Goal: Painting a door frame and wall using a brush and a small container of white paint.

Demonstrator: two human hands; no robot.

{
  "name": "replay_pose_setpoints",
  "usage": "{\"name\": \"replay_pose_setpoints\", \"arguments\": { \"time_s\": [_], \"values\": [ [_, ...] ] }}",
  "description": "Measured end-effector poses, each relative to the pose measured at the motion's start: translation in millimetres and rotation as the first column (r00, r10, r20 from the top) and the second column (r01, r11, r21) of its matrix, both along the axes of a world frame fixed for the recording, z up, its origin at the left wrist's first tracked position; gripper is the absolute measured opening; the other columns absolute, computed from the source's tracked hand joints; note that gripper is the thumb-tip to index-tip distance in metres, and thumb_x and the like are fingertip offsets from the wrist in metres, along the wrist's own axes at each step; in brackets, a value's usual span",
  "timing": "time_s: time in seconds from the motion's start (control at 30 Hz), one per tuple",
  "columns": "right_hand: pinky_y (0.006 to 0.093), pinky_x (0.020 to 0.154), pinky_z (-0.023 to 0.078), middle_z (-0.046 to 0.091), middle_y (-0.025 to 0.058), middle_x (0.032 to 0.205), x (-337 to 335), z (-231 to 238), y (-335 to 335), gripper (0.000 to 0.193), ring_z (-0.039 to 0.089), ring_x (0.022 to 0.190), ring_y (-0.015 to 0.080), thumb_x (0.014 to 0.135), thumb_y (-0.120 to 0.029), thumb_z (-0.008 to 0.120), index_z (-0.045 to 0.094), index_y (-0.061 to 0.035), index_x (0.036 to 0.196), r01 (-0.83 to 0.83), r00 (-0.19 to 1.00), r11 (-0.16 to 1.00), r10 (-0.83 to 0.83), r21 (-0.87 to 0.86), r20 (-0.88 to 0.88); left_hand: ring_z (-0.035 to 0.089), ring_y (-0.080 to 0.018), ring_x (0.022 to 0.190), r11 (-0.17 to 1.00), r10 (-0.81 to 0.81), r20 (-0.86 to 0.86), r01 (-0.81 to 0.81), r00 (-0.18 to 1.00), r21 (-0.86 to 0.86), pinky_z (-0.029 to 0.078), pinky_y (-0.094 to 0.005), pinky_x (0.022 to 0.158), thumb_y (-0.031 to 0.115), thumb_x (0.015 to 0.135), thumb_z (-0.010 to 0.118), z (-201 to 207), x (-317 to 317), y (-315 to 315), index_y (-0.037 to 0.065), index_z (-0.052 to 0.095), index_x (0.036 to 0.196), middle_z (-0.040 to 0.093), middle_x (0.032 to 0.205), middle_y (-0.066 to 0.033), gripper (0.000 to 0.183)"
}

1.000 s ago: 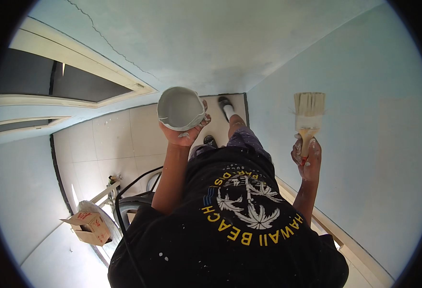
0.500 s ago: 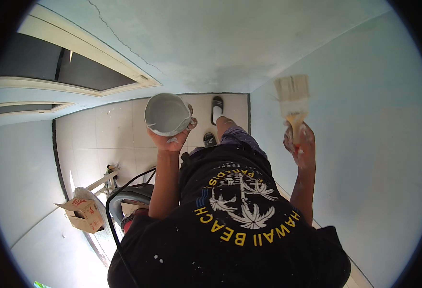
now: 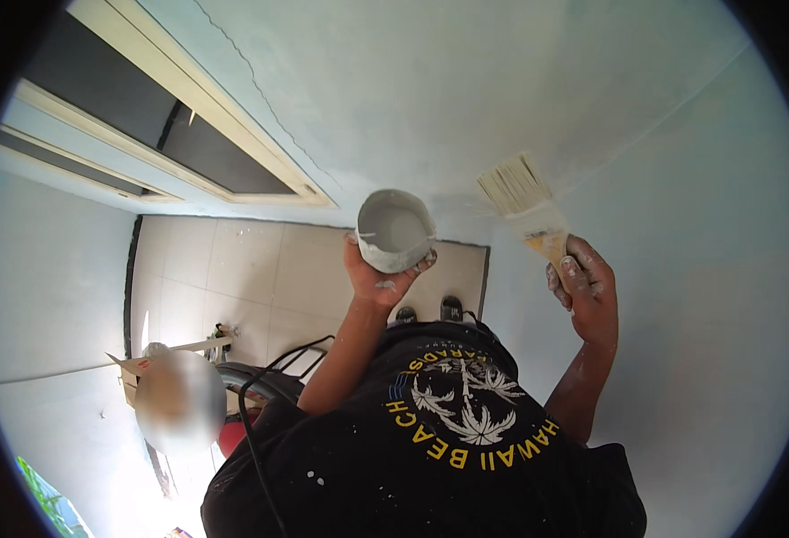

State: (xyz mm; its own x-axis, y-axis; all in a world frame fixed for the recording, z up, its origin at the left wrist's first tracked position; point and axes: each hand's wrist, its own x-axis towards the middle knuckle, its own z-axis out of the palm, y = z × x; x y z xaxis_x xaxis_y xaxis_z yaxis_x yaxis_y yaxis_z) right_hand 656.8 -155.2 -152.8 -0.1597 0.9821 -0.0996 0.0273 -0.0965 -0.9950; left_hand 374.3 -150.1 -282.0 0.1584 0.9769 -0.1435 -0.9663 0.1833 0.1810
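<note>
My left hand (image 3: 383, 284) cups a round, paint-smeared tub (image 3: 392, 259) from below, its fingers wrapped around the base. Pale grey paint (image 3: 398, 224) shows inside the tub. In my right hand (image 3: 589, 285) is a wide flat paintbrush (image 3: 538, 215), gripped by its yellowish handle. The brush tilts up and to the left, and its bristles are coated with whitish paint. They are in front of the wall near the corner, to the right of the tub; whether they touch the wall I cannot tell. White paint marks the fingers of both hands.
Ahead rises a pale wall (image 3: 466, 81) with a long crack, and another wall (image 3: 708, 296) is at my right. A cream-framed window (image 3: 309, 193) lies at the left. Below is a tiled floor (image 3: 233, 269). A cardboard box (image 3: 130, 368), partly covered by a blurred patch, stands at lower left.
The paintbrush has swung from upright to leaning left, toward the wall ahead. The tub has shifted right and slightly down in view. My feet are now side by side, and the view has shifted.
</note>
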Motion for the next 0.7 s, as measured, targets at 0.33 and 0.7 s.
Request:
{"name": "replay_pose_setpoints", "arguments": {
  "time_s": [0.33, 0.7],
  "values": [
    [0.037, 0.058, 0.051, 0.063, 0.0113, 0.066, -92.9, 187.4, -0.1, 0.024, 0.066, 0.063, 0.0294, 0.084, -0.021, 0.064, 0.067, -0.0031, 0.1, -0.833, -0.067, 0.523, 0.222, -0.177, 0.973, 0.056, -0.0385, 0.113, 0.974, 0.128, 0.132, -0.1, 0.983, -0.203, 0.047, -0.0586, 0.093, 0.058, 0.089, 0.041, -34.9, -10.6, -23.2, 0.016, 0.053, 0.131, 0.059, 0.124, -0.0123, 0.061],
    [0.0391, 0.059, 0.051, 0.063, 0.0128, 0.068, -175.2, 137.2, -19.3, 0.025, 0.066, 0.064, 0.0306, 0.083, -0.021, 0.065, 0.066, -0.0024, 0.099, -0.941, 0.224, 0.33, 0.427, 0.08, 0.876, 0.055, -0.0394, 0.116, 0.879, 0.38, -0.092, -0.39, 0.92, -0.274, 0.046, -0.0606, 0.095, 0.057, 0.089, 0.042, -93.0, -126.8, -146.4, 0.016, 0.052, 0.132, 0.058, 0.127, -0.0117, 0.061]
  ]
}}
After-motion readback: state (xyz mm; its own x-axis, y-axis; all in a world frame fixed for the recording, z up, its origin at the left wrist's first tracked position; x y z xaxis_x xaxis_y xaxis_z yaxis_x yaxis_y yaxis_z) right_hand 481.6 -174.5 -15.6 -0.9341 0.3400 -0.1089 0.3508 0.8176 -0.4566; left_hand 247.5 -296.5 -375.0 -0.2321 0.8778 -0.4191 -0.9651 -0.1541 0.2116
